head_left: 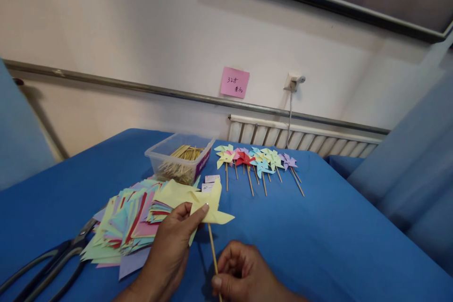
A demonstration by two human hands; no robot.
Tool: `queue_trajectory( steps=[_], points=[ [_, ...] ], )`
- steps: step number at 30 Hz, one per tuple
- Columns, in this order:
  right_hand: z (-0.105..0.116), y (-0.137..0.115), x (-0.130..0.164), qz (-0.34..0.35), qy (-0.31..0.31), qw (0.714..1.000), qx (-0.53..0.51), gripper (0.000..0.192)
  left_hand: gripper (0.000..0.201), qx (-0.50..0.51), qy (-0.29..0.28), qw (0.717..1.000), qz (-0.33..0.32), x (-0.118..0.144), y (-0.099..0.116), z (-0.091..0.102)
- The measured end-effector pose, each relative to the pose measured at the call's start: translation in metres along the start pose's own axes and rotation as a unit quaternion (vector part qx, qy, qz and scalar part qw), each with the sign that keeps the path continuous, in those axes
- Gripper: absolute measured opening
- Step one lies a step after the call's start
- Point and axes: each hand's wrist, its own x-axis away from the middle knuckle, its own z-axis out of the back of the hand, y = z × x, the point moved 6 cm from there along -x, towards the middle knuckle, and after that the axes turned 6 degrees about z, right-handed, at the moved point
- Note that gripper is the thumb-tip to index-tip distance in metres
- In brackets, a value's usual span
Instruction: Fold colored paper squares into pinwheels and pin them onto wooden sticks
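Between the fingers of my left hand (170, 247) is a yellow paper pinwheel (214, 207), its thumb pressed near the centre of the folded blades. A thin wooden stick (213, 247) runs down from the pinwheel. My right hand (244, 271) pinches that stick low down, with thumb and fingers closed round it. Left of my left hand lies a messy stack of coloured paper sheets (122, 222), partly hidden by the hand. Just behind the pinwheel are two small white boxes (211, 179), the nearer one partly covered.
A clear plastic tub (152, 159) of wooden sticks (184, 158) stands behind the paper. Several finished pinwheels (245, 159) lie at the back of the blue-covered table (339, 240). Large dark-handled scissors (67, 255) rest at front left. A radiator (262, 134) is behind.
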Motion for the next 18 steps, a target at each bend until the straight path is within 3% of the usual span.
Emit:
queue_trajectory(
  steps=[4,12,18],
  points=[
    [0.001,0.002,0.003,-0.011,0.002,0.997,0.076,0.03,0.024,0.014,-0.002,1.0,0.002,0.0,0.0,-0.001],
    [0.0,-0.001,0.002,-0.016,-0.001,0.996,0.092,0.022,0.025,0.01,0.003,1.0,0.012,-0.002,-0.003,0.0],
    [0.0,0.009,0.005,-0.038,-0.026,0.992,0.121,0.017,0.024,0.014,0.022,0.999,-0.025,-0.004,0.002,0.006]
  ],
)
